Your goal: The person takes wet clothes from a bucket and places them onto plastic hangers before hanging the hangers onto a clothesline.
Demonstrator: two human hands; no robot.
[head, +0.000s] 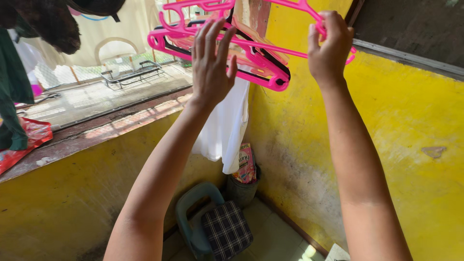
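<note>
Glossy pink plastic hangers; soft white cloth; rough, stained, matt yellow painted wall; woven checked fabric cushion on smooth plastic stool.

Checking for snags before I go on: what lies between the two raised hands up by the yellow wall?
In the head view, the bunch of pink plastic hangers spans from the open left hand to the right hand, whose grip closes on a hanger; a white cloth hangs beneath.
</note>
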